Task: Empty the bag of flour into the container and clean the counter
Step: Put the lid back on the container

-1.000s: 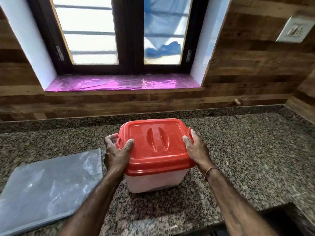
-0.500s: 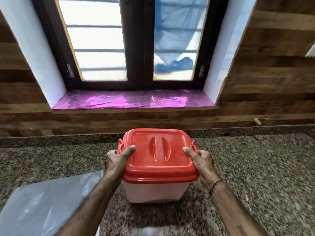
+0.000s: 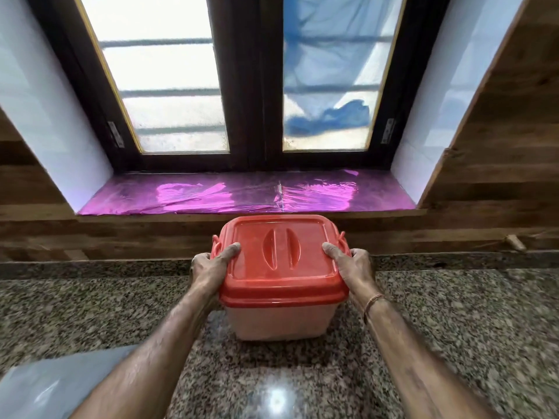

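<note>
Left hand (image 3: 208, 269) and right hand (image 3: 352, 267) are curled round opposite edges of the red lid (image 3: 281, 252), thumbs laid on top. The lid is seated on a pale, squarish container (image 3: 278, 320), held over the granite counter (image 3: 453, 313) below the purple-lined sill (image 3: 242, 195). A flat grey bag (image 3: 45, 391) is seen front-left.

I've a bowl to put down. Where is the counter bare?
Bare counter lies right of the container and right hand, and left of the left hand. The near-left corner is taken by the plastic bag.
</note>
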`<control>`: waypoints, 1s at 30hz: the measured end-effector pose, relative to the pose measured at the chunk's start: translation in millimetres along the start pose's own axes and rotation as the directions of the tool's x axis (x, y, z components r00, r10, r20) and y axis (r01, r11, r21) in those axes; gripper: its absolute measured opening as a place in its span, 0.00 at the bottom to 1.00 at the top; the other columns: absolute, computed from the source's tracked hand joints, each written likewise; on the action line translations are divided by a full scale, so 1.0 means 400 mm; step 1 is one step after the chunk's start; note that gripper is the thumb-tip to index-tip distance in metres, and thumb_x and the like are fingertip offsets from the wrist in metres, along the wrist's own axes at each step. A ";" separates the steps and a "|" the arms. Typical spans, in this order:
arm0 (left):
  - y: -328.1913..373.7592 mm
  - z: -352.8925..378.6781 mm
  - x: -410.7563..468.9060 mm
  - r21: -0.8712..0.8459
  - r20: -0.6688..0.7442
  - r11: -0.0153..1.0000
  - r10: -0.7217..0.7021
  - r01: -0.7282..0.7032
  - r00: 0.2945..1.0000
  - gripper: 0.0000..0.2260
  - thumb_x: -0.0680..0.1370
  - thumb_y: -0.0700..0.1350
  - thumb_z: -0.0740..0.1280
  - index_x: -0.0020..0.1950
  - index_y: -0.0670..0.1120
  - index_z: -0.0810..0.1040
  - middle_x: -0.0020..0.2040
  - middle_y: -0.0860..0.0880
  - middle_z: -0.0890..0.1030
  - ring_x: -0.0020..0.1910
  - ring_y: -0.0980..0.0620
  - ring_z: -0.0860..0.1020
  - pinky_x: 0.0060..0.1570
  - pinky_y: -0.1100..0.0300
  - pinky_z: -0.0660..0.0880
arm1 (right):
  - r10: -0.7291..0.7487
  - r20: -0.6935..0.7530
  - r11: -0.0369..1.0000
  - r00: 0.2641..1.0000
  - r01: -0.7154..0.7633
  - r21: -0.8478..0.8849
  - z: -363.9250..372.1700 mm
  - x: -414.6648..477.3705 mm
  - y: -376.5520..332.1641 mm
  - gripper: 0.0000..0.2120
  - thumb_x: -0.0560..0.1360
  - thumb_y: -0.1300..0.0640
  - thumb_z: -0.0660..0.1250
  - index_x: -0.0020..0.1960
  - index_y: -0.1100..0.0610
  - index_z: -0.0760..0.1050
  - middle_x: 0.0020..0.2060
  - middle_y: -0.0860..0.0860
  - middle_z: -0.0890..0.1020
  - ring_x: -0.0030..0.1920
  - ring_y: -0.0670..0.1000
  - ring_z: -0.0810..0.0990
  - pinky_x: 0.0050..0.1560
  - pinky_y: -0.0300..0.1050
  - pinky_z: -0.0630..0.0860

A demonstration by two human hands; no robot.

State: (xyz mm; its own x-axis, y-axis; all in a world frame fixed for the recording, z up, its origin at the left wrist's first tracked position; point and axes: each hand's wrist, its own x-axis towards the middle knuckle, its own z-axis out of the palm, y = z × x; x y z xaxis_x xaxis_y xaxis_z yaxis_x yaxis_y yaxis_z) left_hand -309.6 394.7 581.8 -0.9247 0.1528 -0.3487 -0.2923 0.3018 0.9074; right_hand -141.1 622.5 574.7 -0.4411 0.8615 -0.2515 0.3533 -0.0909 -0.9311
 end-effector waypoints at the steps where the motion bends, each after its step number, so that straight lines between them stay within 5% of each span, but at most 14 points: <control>1: 0.004 0.003 0.002 -0.006 0.001 1.000 -0.002 0.002 1.000 0.30 0.61 0.65 0.79 0.44 0.40 0.83 0.43 0.41 0.87 0.38 0.45 0.83 0.41 0.49 0.82 | -0.004 -0.009 1.000 1.000 0.004 0.004 0.006 0.006 0.003 0.29 0.58 0.33 0.77 0.41 0.58 0.83 0.37 0.53 0.87 0.37 0.56 0.86 0.41 0.52 0.82; 7: -0.007 0.016 0.027 0.040 -0.007 0.999 0.029 -0.029 1.000 0.19 0.71 0.57 0.78 0.44 0.41 0.81 0.38 0.46 0.83 0.33 0.50 0.79 0.22 0.66 0.70 | -0.031 -0.027 0.997 0.999 0.033 0.066 0.015 0.029 0.026 0.18 0.69 0.43 0.79 0.41 0.58 0.79 0.34 0.51 0.82 0.32 0.50 0.78 0.28 0.39 0.70; 12: 0.001 0.009 0.002 0.141 -0.054 0.987 0.088 -0.079 0.995 0.30 0.70 0.66 0.74 0.55 0.41 0.81 0.49 0.44 0.85 0.42 0.48 0.81 0.36 0.60 0.72 | -0.017 -0.035 0.999 0.999 0.018 0.028 0.015 0.005 0.011 0.28 0.58 0.32 0.77 0.42 0.57 0.81 0.40 0.55 0.87 0.40 0.56 0.85 0.44 0.54 0.82; 16: -0.036 -0.010 -0.055 0.208 -0.028 0.961 0.193 -0.183 0.981 0.43 0.72 0.70 0.70 0.76 0.43 0.66 0.69 0.41 0.73 0.64 0.41 0.75 0.58 0.50 0.74 | -0.169 -0.096 0.956 0.981 0.140 -0.258 0.009 -0.066 0.002 0.35 0.71 0.35 0.73 0.68 0.57 0.74 0.63 0.58 0.80 0.62 0.61 0.79 0.62 0.56 0.77; 20: -0.146 -0.112 -0.143 0.173 -0.013 0.953 0.255 -0.249 0.967 0.41 0.74 0.68 0.68 0.79 0.46 0.59 0.70 0.43 0.66 0.64 0.44 0.72 0.60 0.47 0.73 | -0.542 -0.246 0.781 0.804 0.374 -0.501 0.049 -0.254 0.042 0.36 0.76 0.41 0.68 0.76 0.61 0.66 0.71 0.63 0.71 0.72 0.65 0.68 0.73 0.64 0.65; 24: -0.310 -0.309 -0.167 0.339 -0.082 0.919 0.243 -0.202 0.966 0.39 0.73 0.67 0.69 0.74 0.45 0.66 0.68 0.41 0.71 0.67 0.40 0.72 0.66 0.45 0.71 | -0.756 -0.161 0.598 0.634 0.571 -0.562 0.166 -0.504 0.108 0.32 0.76 0.49 0.71 0.75 0.60 0.68 0.71 0.60 0.71 0.73 0.61 0.68 0.75 0.58 0.63; 26: -0.395 -0.422 -0.160 0.420 -0.094 0.898 0.184 -0.129 0.978 0.40 0.73 0.69 0.69 0.76 0.45 0.66 0.71 0.40 0.71 0.69 0.38 0.70 0.67 0.42 0.70 | -0.747 -0.032 0.590 0.664 0.640 -0.493 0.248 -0.615 0.164 0.28 0.75 0.54 0.73 0.72 0.59 0.72 0.67 0.57 0.74 0.69 0.57 0.72 0.71 0.54 0.68; 27: -0.435 -0.482 -0.154 0.457 -0.107 0.886 0.145 -0.081 0.984 0.42 0.72 0.70 0.70 0.76 0.45 0.65 0.72 0.39 0.70 0.71 0.37 0.69 0.68 0.41 0.70 | -0.672 0.065 0.638 0.737 0.622 -0.454 0.297 -0.664 0.204 0.27 0.75 0.55 0.74 0.71 0.58 0.72 0.65 0.56 0.75 0.66 0.56 0.74 0.69 0.51 0.71; 30: -0.536 -0.640 -0.142 0.577 -0.180 0.815 0.071 0.046 0.981 0.45 0.72 0.69 0.71 0.78 0.43 0.63 0.74 0.37 0.66 0.73 0.35 0.66 0.69 0.40 0.66 | -0.240 0.338 0.783 0.910 0.387 -0.488 0.427 -0.760 0.323 0.32 0.74 0.46 0.72 0.73 0.59 0.70 0.66 0.59 0.75 0.66 0.60 0.75 0.64 0.48 0.72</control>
State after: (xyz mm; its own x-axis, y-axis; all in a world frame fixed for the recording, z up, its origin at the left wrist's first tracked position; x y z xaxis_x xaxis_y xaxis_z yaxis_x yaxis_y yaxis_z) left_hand -256.8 80.5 467.3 -0.9719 0.0024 -0.2354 -0.1405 0.7963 0.5883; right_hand -102.3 263.4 485.6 -0.7648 0.6373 -0.0947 0.5079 0.5060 -0.6971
